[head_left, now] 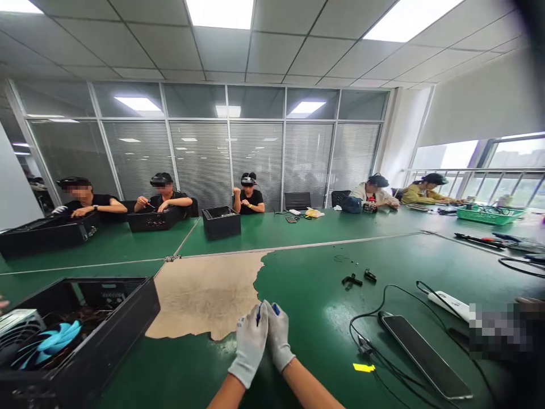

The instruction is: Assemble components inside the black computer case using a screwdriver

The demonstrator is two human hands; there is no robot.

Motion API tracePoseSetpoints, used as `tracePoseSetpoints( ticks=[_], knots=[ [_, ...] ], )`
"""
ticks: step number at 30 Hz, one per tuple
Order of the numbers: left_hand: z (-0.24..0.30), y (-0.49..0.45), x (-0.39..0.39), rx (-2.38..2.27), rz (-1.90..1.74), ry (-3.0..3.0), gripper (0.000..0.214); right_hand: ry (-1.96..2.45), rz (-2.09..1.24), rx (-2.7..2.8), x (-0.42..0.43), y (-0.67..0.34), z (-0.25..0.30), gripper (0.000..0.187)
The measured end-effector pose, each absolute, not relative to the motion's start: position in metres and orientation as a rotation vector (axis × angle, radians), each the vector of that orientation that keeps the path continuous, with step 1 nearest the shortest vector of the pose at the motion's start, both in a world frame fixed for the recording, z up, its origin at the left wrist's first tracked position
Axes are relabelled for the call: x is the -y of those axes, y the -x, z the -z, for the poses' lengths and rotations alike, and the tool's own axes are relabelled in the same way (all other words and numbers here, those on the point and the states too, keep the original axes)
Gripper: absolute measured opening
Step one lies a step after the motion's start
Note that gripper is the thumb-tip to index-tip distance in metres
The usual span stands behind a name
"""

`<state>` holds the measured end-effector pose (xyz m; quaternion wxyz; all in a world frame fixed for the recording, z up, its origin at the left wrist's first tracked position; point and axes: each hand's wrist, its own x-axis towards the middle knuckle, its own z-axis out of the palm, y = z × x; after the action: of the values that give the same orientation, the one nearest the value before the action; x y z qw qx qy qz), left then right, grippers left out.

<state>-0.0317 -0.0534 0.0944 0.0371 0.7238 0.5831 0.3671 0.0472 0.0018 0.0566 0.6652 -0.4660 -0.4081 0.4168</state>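
The left hand (pixel 251 341) and right hand (pixel 279 336) are pressing together, pinching a blue tool (pixel 259 312); gloved fingers are risking it slipping toward the computer case (pixel 106 341) at nine o'clock

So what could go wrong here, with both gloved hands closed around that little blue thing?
Three things, perhaps. The blue item is pinched between the left hand and right hand, mostly hidden; it might slip. The small black parts lie loose on the green mat and could be swept away. The cables loop beside the phone; an arm might snag them.
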Motion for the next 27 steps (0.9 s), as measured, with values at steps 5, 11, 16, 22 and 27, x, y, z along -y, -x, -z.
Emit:
tracePoseSetpoints(
  ticks=[5,11,16,22,27],
  knots=[
    [-0.057,-0.019,0.025,-1.747,-1.122,-1.874,0.049,1.088,-0.952,0.985,-0.024,-0.095,-0.041,0.059],
    [-0.032,-0.023,0.011,-1.621,-1.209,-1.566,0.068,1.107,-1.056,1.037,-0.022,-0.098,-0.034,0.048],
    [-0.033,-0.023,0.009,-1.589,-1.227,-1.495,0.072,1.126,-1.068,1.012,-0.024,-0.098,-0.036,0.048],
    [-0.036,-0.023,0.009,-1.546,-1.237,-1.506,0.071,1.143,-1.056,1.008,-0.029,-0.098,-0.028,0.048],
    [-0.034,-0.023,0.007,-1.506,-1.264,-1.491,0.076,1.133,-1.018,1.022,-0.031,-0.096,-0.024,0.049]
  ],
)
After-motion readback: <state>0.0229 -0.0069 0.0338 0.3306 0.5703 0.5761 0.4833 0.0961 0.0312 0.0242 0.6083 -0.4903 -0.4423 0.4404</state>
